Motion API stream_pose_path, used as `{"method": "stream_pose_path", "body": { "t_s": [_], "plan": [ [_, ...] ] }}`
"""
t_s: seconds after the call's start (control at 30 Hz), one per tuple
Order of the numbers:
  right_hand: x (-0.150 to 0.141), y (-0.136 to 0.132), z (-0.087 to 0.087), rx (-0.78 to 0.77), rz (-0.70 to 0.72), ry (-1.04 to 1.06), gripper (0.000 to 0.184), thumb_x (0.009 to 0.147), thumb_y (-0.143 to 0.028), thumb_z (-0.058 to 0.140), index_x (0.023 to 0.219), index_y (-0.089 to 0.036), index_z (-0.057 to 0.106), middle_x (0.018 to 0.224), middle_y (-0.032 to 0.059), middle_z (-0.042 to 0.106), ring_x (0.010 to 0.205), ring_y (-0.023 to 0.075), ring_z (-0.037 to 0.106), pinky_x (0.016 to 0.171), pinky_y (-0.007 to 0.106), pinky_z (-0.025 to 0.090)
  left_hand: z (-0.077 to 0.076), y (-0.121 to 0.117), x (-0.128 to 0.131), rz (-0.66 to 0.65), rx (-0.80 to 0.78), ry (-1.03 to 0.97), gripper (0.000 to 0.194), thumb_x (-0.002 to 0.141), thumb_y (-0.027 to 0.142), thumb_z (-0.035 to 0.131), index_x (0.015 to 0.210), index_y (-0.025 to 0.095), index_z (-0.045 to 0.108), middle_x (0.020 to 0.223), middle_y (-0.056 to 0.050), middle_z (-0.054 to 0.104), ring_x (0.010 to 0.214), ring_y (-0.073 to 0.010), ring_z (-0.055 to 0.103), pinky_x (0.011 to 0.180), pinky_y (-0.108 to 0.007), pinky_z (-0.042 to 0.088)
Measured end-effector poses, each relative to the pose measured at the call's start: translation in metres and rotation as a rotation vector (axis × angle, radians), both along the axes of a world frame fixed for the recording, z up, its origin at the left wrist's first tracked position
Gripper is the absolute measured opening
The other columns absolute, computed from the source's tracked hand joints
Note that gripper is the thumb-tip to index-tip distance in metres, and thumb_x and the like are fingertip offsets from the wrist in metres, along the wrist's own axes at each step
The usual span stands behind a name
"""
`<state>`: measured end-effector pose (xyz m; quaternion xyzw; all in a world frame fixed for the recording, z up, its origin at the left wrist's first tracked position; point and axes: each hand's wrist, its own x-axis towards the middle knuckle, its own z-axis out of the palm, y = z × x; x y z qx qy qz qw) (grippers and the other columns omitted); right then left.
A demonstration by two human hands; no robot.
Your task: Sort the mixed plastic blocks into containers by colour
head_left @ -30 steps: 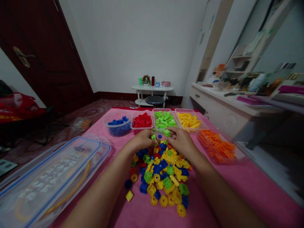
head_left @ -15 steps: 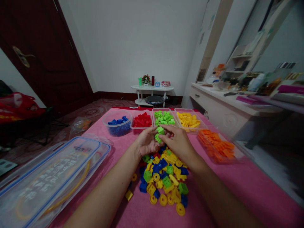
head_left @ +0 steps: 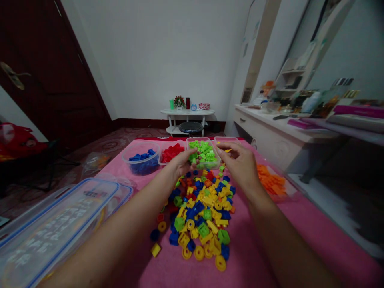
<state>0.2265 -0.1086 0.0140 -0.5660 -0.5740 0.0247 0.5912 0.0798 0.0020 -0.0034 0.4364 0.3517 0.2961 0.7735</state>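
At the near edge of the clear box of green bricks (head_left: 205, 153), my left hand (head_left: 181, 165) is closed on a light green brick (head_left: 193, 155) between thumb and fingers. My right hand (head_left: 240, 162) hovers to the right, in front of the box of yellow pieces (head_left: 218, 139), which it mostly hides. Its thumb and forefinger are bent and slightly apart, with nothing visible between them. Below both hands spreads a mixed heap of plastic building blocks (head_left: 199, 208) in yellow, blue, green, red and orange. A few small green bricks (head_left: 221, 169) lie near my right fingertips.
A round tub of blue pieces (head_left: 141, 158) and a box of red pieces (head_left: 172, 153) stand left of the green one. At the right is a box of orange pieces (head_left: 271, 180). A large blue-rimmed lidded container (head_left: 60, 224) occupies the left side of the pink cloth (head_left: 240, 260).
My hands were together over the heap, holding green bricks. They have parted: the left moved to the green box, the right moved rightward. The view has shifted slightly right.
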Motion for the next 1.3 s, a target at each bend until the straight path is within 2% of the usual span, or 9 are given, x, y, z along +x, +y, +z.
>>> {"method": "stream_pose_path", "body": {
  "t_s": [0.17, 0.3, 0.4, 0.5, 0.6, 0.83, 0.97, 1.1, 1.3],
  "plan": [
    [0.01, 0.001, 0.0, 0.001, -0.026, 0.03, 0.023, 0.078, -0.025, 0.057, 0.093, -0.015, 0.071, 0.089, 0.0077, 0.071, 0.069, 0.0151, 0.061, 0.064, 0.028, 0.049, 0.017, 0.048, 0.033, 0.181, 0.317, 0.261, 0.013, 0.087, 0.024, 0.055, 0.083, 0.012, 0.055, 0.067, 0.0, 0.054, 0.051, -0.0049, 0.051, 0.05, -0.016, 0.047],
    [0.012, 0.002, -0.003, 0.005, -0.037, -0.001, 0.021, 0.078, -0.024, 0.057, 0.091, -0.016, 0.071, 0.089, 0.0069, 0.07, 0.068, 0.0144, 0.06, 0.065, 0.028, 0.049, 0.011, 0.068, 0.046, 0.21, 0.459, 0.376, 0.018, 0.082, 0.028, 0.063, 0.087, 0.011, 0.059, 0.075, -0.003, 0.059, 0.063, -0.0095, 0.056, 0.065, -0.025, 0.051],
    [0.011, 0.003, -0.004, 0.008, -0.042, -0.028, 0.02, 0.078, -0.022, 0.056, 0.09, -0.016, 0.071, 0.088, 0.0061, 0.07, 0.067, 0.0138, 0.059, 0.064, 0.027, 0.048, 0.002, 0.071, 0.05, 0.164, 0.594, 0.438, 0.027, 0.074, 0.031, 0.07, 0.092, 0.01, 0.065, 0.089, -0.007, 0.064, 0.087, -0.0184, 0.06, 0.081, -0.032, 0.05],
    [0.011, 0.003, -0.004, 0.003, -0.056, -0.056, 0.02, 0.078, -0.023, 0.056, 0.089, -0.016, 0.071, 0.086, 0.0054, 0.069, 0.064, 0.0127, 0.057, 0.062, 0.026, 0.046, -0.004, 0.065, 0.051, 0.111, 0.977, 0.584, 0.034, 0.074, 0.032, 0.07, 0.101, 0.012, 0.069, 0.108, -0.011, 0.065, 0.11, -0.0246, 0.054, 0.097, -0.034, 0.04],
    [0.012, 0.005, -0.008, -0.044, -0.059, -0.1, 0.02, 0.078, -0.024, 0.057, 0.089, -0.016, 0.071, 0.087, 0.0053, 0.069, 0.064, 0.0129, 0.057, 0.062, 0.026, 0.045, -0.007, 0.052, 0.047, 0.11, 1.301, 0.702, 0.032, 0.078, 0.029, 0.064, 0.104, 0.01, 0.069, 0.112, -0.014, 0.065, 0.112, -0.025, 0.055, 0.099, -0.033, 0.038],
    [0.007, 0.013, -0.031, -0.398, 0.015, -0.35, 0.021, 0.074, -0.017, 0.059, 0.089, -0.021, 0.073, 0.086, 0.0035, 0.071, 0.071, 0.015, 0.061, 0.065, 0.025, 0.044, -0.015, 0.005, 0.001, -0.047, 1.252, 0.872, 0.022, 0.077, 0.026, 0.059, 0.091, 0.016, 0.074, 0.078, -0.006, 0.071, 0.071, -0.0173, 0.062, 0.066, -0.025, 0.045],
    [-0.002, 0.012, -0.042, -0.542, 0.071, -0.506, 0.031, 0.069, -0.01, 0.058, 0.092, -0.024, 0.073, 0.091, 0.0024, 0.071, 0.075, 0.0151, 0.061, 0.066, 0.024, 0.042, -0.022, -0.014, -0.028, -0.163, 1.159, 0.975, 0.02, 0.072, 0.022, 0.062, 0.086, 0.018, 0.074, 0.075, -0.005, 0.071, 0.068, -0.0166, 0.062, 0.061, -0.023, 0.042],
    [-0.008, 0.01, -0.043, -0.643, 0.095, -0.579, 0.033, 0.069, -0.012, 0.06, 0.096, -0.025, 0.072, 0.092, 0.0023, 0.071, 0.082, 0.0173, 0.062, 0.068, 0.024, 0.041, -0.033, -0.023, -0.04, -0.174, 1.114, 0.963, 0.021, 0.071, 0.017, 0.059, 0.085, 0.02, 0.075, 0.077, -0.004, 0.072, 0.071, -0.0164, 0.063, 0.062, -0.022, 0.042],
    [-0.013, 0.01, -0.046, -0.648, 0.077, -0.62, 0.032, 0.073, -0.017, 0.059, 0.102, -0.028, 0.07, 0.101, 0.0026, 0.07, 0.091, 0.0195, 0.062, 0.072, 0.026, 0.041, -0.048, -0.03, -0.039, -0.184, 1.237, 0.859, 0.03, 0.074, 0.011, 0.053, 0.094, 0.021, 0.074, 0.084, -0.004, 0.072, 0.08, -0.0189, 0.063, 0.071, -0.024, 0.044]
  ]
}}
